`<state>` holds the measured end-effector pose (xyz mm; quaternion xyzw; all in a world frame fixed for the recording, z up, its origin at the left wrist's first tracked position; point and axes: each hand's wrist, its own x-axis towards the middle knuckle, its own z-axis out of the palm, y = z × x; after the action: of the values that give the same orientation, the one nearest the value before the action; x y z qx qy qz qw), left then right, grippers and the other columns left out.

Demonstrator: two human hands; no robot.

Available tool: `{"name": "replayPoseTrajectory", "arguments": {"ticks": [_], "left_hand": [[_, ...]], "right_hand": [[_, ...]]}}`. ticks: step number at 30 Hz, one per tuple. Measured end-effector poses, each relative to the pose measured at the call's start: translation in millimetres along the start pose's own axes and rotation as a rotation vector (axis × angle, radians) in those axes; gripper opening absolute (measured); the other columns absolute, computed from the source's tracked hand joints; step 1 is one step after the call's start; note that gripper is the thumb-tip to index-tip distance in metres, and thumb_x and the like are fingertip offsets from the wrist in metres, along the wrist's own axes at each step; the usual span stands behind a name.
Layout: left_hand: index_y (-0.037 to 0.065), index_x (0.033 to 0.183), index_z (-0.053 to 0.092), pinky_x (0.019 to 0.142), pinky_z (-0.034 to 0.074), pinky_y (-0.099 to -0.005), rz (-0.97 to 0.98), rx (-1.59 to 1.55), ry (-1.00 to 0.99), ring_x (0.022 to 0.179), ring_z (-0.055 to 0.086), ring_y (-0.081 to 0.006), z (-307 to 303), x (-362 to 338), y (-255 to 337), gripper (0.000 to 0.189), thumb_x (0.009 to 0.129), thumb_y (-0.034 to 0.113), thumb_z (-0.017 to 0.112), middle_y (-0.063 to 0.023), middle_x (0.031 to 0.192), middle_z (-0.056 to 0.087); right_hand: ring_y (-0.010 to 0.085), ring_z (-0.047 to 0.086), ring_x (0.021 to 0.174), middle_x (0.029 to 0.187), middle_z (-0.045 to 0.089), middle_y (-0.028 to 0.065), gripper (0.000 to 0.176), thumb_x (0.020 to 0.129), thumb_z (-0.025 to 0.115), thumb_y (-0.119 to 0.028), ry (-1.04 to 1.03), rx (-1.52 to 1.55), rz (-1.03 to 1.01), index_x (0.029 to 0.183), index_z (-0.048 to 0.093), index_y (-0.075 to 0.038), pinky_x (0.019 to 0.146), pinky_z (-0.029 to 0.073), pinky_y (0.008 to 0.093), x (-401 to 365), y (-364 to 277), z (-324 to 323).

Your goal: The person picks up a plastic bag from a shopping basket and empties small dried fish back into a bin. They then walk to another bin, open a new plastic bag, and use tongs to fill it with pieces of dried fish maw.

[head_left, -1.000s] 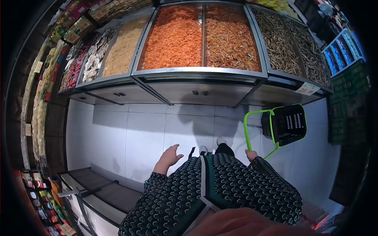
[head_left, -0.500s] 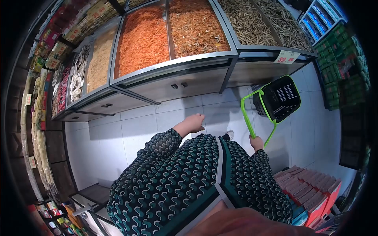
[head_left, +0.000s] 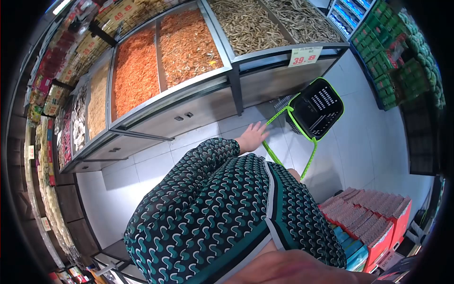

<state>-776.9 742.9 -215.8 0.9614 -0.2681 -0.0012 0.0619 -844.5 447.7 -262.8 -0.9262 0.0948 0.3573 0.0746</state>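
My left hand [head_left: 253, 137] is open over the floor, its fingers spread and the tips right beside the green handle of a shopping basket. The black shopping basket [head_left: 326, 108] has a bright green rim and hangs tilted, with its inside facing me. My right hand [head_left: 294, 174] is closed on the basket's green handle [head_left: 309, 162]; the patterned sleeve and top hide most of that hand. In the basket only dark slotted walls and base show.
Bins of orange dried shrimp [head_left: 137, 71] and small dried fish [head_left: 248, 28] line the far side, with a price card [head_left: 305, 56] on the edge. Green boxes [head_left: 378, 57] stand at right, red cartons [head_left: 378, 227] at lower right. Packaged goods [head_left: 45, 165] fill the left shelves.
My left hand has moved right toward the basket handle, and its fingers have spread. The view has turned, so bins and basket sit further left. My right hand stays on the handle.
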Motion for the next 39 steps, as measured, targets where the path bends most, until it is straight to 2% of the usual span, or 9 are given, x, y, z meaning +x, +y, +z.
{"name": "replayPoseTrajectory", "arguments": {"ticks": [2, 6, 8, 9, 11, 14, 30, 35, 39], "left_hand": [[0.009, 0.139, 0.041, 0.107, 0.028, -0.0567, 0.150, 0.066, -0.243, 0.137, 0.028, -0.0398, -9, 17, 11, 0.069, 0.081, 0.033, 0.067, -0.0194, 0.150, 0.029], [0.010, 0.134, 0.049, 0.110, 0.023, -0.0564, 0.209, -0.035, -0.334, 0.135, 0.034, -0.0367, 8, 40, 23, 0.057, 0.083, 0.033, 0.061, -0.0176, 0.143, 0.040], [0.009, 0.110, 0.064, 0.106, 0.031, -0.0501, 0.290, -0.010, -0.257, 0.122, 0.048, -0.0315, 28, 49, 17, 0.043, 0.081, 0.041, 0.062, -0.0133, 0.117, 0.061], [0.009, 0.110, 0.064, 0.106, 0.031, -0.0501, 0.243, -0.006, -0.261, 0.122, 0.048, -0.0315, 37, 53, 11, 0.043, 0.081, 0.041, 0.062, -0.0133, 0.117, 0.061], [0.011, 0.088, 0.068, 0.094, 0.041, -0.0444, 0.395, -0.092, -0.338, 0.103, 0.059, -0.0292, 44, 67, 3, 0.034, 0.083, 0.043, 0.059, -0.0085, 0.091, 0.067], [0.012, 0.087, 0.069, 0.084, 0.045, -0.0428, 0.515, -0.122, -0.454, 0.091, 0.063, -0.0303, 49, 88, -13, 0.032, 0.084, 0.041, 0.056, -0.0089, 0.083, 0.068], [0.015, 0.089, 0.067, 0.087, 0.045, -0.0438, 0.671, -0.120, -0.424, 0.092, 0.062, -0.0302, 58, 241, -116, 0.022, 0.082, 0.034, 0.057, -0.0098, 0.087, 0.068], [0.011, 0.093, 0.069, 0.091, 0.043, -0.0436, 0.707, -0.161, -0.542, 0.096, 0.062, -0.0321, 51, 289, -93, 0.031, 0.087, 0.038, 0.053, -0.0157, 0.092, 0.068], [0.009, 0.094, 0.068, 0.089, 0.045, -0.0442, 0.742, -0.172, -0.559, 0.094, 0.063, -0.0338, 34, 326, -58, 0.034, 0.088, 0.038, 0.053, -0.0179, 0.089, 0.068]], "right_hand": [[0.0353, 0.064, 0.096, 0.099, 0.068, 0.0178, 0.048, 0.081, 0.056, -0.049, 0.002, 0.021, 0.003, 0.094, 0.070, -0.005, 0.081, 0.051, 0.0451, -4, 7, -9], [0.0353, 0.065, 0.093, 0.094, 0.069, 0.0179, 0.031, 0.082, 0.055, -0.032, 0.070, 0.060, 0.006, 0.093, 0.069, -0.007, 0.079, 0.050, 0.0456, -11, 21, -12], [0.0345, 0.066, 0.093, 0.093, 0.069, 0.0171, 0.026, 0.083, 0.054, -0.027, 0.084, 0.074, -0.005, 0.093, 0.068, -0.007, 0.079, 0.049, 0.0456, 3, 12, -16], [0.0344, 0.066, 0.093, 0.093, 0.069, 0.0171, 0.026, 0.083, 0.054, -0.027, 0.085, 0.066, -0.015, 0.093, 0.068, -0.007, 0.079, 0.049, 0.0456, 11, 7, -19], [0.0342, 0.066, 0.093, 0.093, 0.069, 0.0169, 0.026, 0.083, 0.054, -0.027, 0.087, 0.049, -0.032, 0.093, 0.068, -0.007, 0.079, 0.049, 0.0457, 26, 0, -28], [0.0340, 0.066, 0.093, 0.093, 0.069, 0.0167, 0.025, 0.083, 0.054, -0.026, 0.090, 0.033, -0.043, 0.093, 0.068, -0.008, 0.079, 0.049, 0.0457, 46, -8, -40], [0.0325, 0.066, 0.092, 0.091, 0.070, 0.0158, 0.023, 0.083, 0.054, -0.024, 0.105, 0.100, 0.120, 0.093, 0.068, -0.008, 0.079, 0.048, 0.0460, 131, -36, -109], [0.0320, 0.066, 0.092, 0.091, 0.070, 0.0155, 0.022, 0.083, 0.054, -0.023, 0.119, 0.125, 0.247, 0.093, 0.068, -0.008, 0.079, 0.048, 0.0461, 140, -8, -124], [0.0298, 0.067, 0.089, 0.087, 0.070, 0.0140, 0.021, 0.081, 0.058, -0.025, 0.243, 0.049, 0.317, 0.092, 0.068, -0.010, 0.093, 0.040, 0.0499, 134, 27, -143]]}}
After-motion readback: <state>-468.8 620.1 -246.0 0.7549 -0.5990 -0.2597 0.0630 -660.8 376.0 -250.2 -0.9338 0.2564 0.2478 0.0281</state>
